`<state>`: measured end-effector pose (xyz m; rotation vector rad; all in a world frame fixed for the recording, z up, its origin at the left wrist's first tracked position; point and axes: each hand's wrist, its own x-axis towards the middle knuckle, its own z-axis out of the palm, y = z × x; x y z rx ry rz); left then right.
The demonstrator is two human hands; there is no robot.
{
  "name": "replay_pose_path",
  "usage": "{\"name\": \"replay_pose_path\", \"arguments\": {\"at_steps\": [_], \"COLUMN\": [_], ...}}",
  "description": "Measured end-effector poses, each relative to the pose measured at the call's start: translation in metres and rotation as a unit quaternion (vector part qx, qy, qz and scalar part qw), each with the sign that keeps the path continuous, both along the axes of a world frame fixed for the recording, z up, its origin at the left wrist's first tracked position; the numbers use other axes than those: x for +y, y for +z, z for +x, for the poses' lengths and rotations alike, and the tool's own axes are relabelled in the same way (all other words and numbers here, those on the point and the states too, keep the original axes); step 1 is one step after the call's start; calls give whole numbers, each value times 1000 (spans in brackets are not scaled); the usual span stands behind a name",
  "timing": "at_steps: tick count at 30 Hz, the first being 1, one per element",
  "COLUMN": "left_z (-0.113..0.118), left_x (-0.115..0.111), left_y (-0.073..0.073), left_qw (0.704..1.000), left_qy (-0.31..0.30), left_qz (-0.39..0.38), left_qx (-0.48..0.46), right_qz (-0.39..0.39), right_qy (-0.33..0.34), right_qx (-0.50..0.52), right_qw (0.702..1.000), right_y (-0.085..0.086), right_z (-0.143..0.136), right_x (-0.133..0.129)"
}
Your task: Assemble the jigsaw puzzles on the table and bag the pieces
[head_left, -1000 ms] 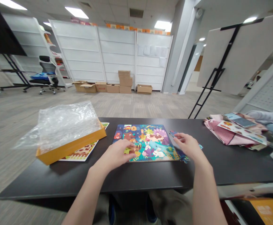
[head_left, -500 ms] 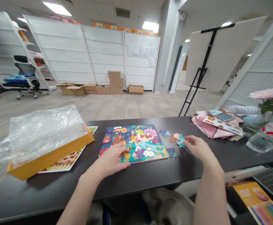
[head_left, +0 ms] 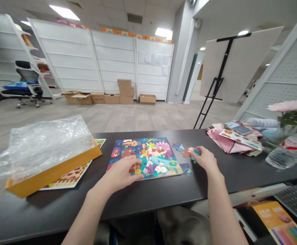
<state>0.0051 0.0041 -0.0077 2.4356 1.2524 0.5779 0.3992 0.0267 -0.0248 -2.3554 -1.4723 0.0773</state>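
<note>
On the table [head_left: 163, 191] lay the puzzle [head_left: 161, 158], my left hand [head_left: 123, 172] loosely spread over it; whether my right hand [head_left: 207, 160] pinched the pieces [head_left: 188, 152] alongside, I couldn't tell; careless dragging risked scattering them.

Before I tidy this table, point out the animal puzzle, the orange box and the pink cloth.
Animal puzzle [head_left: 151, 157], head view: middle of its printed face.
Orange box [head_left: 58, 169], head view: its near side wall.
Pink cloth [head_left: 227, 142], head view: its near folds.
</note>
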Motion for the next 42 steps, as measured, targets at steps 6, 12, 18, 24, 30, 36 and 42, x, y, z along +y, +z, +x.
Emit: {"name": "replay_pose_path", "arguments": {"at_steps": [6, 12, 18, 24, 30, 36, 42], "left_z": [9, 16, 17, 2, -3, 32, 59], "left_x": [3, 6, 7, 7, 10, 12, 9], "left_y": [10, 14, 20, 21, 18, 11, 11], "left_qw": [999, 998, 997, 992, 984, 958, 886], "left_qy": [-6, 5, 44, 110, 144, 111, 43], "left_qz": [33, 46, 57, 49, 34, -52, -204], "left_qx": [-19, -43, -38, -29, -97, -259, -414], "right_qz": [26, 110, 83, 59, 199, 140, 34], "right_qy": [7, 24, 28, 37, 88, 323, 468], "right_qx": [-15, 16, 11, -13, 91, 430, 490], "right_qw": [1000, 994, 996, 997, 972, 831, 735], "right_y": [3, -3, -5, -6, 4, 29, 32], "right_z": [-2, 6, 5, 5, -5, -74, -129], "right_x": [-2, -3, -1, 2, 3, -8, -12]}}
